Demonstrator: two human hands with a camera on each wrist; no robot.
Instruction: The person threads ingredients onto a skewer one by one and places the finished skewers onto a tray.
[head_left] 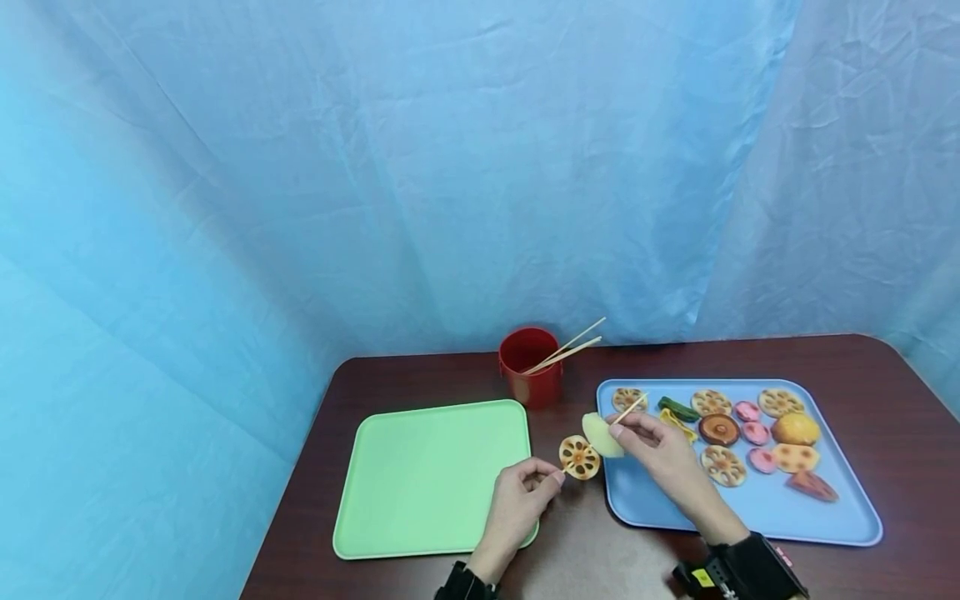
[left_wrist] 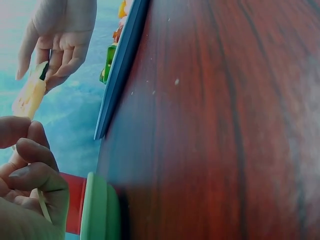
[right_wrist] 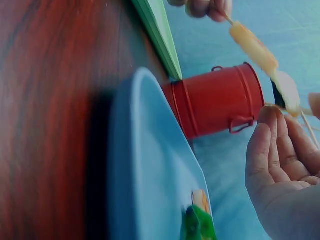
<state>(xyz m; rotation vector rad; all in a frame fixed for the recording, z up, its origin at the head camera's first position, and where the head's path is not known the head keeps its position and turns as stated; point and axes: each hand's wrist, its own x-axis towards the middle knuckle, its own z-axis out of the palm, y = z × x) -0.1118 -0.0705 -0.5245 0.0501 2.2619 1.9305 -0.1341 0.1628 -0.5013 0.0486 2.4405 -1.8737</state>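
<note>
My left hand pinches the near end of a thin wooden skewer between thumb and fingers. Threaded on that skewer are a browned lotus root slice and, beyond it, a pale green slice with a dark edge visible in the right wrist view. With thumb and fingertips my right hand pinches the pale slice at its far side. The skewer's far tip pokes out past those fingers. Both hands are above the table, between the two trays.
A blue tray at right bears several toy foods, among them lotus slices, a mushroom and pink rounds. At left lies a green tray. Behind stands a red bucket with wooden skewers leaning in it.
</note>
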